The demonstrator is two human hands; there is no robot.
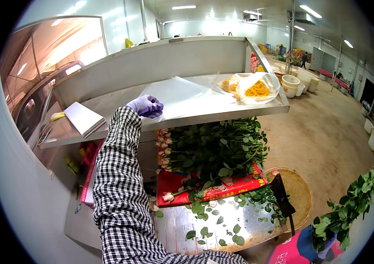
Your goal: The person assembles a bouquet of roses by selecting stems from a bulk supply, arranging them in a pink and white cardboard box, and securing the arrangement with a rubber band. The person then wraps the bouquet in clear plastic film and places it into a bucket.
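My left hand [147,106], in a purple-coated work glove, reaches to the upper metal shelf with curled fingers. It grips the near corner of the clear plastic sheets [183,94] lying flat there. At the lower right, my right hand [327,247] is mostly hidden behind leaves. It holds a wrapped rose bunch [348,204], whose green stems point up and right out of a pink and dark-blue wrapper [289,249]. Under the shelf lies a stack of cut roses [206,145], pale pink heads to the left, on a red printed sack [213,191].
On the shelf [127,87] are a bag of yellow rubber bands [256,89] and a white pad [83,117]. Loose leaves [220,219] litter the metal worktop [177,227]. A dark metal bracket [282,198] stands at its right edge, beside a round tan tub [300,191]. White buckets [290,85] stand farther back.
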